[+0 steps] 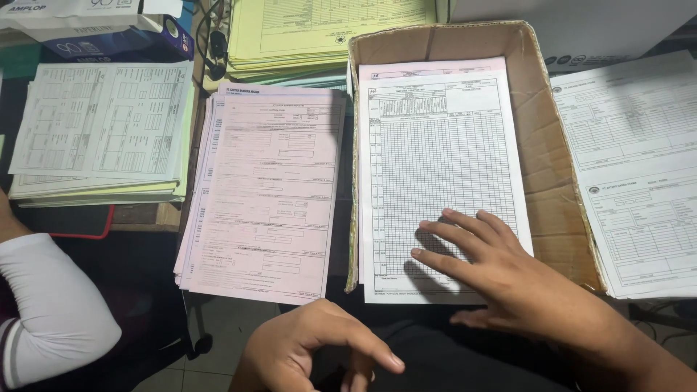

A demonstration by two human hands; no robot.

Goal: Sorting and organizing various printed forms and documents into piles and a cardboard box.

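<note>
The white gridded sheet [435, 181] lies on top of a paper stack inside the shallow cardboard box [559, 210], and its near edge comes out a little over the low front of the box. The right hand [501, 276] rests on the near right corner of this sheet, fingers spread wide and flat, holding nothing. The left hand [312, 352] hangs below the front of the box, apart from all papers, with fingers loosely curled and empty. Just left of the box is a stack of pink forms [265, 192]; farther left of the box is a stack of white forms [102, 123], and behind it are yellow sheets [319, 33]. I judge that the gridded sheet is light, thin and limp, easy to crease, and smooth enough to slide off the stack; the free near corner seems the best place to pinch it.
</note>
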